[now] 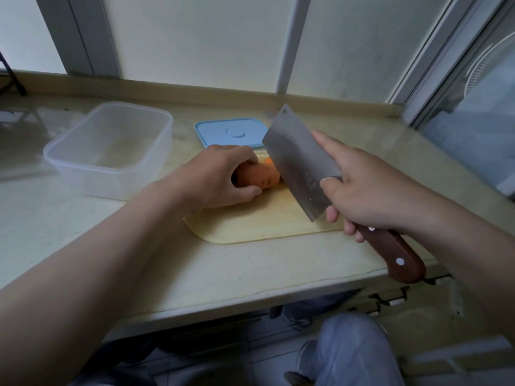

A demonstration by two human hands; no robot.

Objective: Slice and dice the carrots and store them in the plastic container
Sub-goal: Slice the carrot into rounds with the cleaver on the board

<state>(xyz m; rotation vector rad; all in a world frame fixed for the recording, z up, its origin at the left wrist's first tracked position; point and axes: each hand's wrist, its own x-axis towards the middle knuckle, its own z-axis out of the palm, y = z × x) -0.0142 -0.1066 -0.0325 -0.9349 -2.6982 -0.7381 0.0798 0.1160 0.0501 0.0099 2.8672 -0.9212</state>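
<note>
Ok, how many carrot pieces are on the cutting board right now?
2. A large piece held by the left hand; a small orange bit just behind it, beside the cleaver, which may hide more.

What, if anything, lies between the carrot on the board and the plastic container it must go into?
Nothing visible. The carrot lies on the cutting board, gripped by the left hand, and the container stands open just left of the board. The blue lid lies behind the board, out of that path.
</note>
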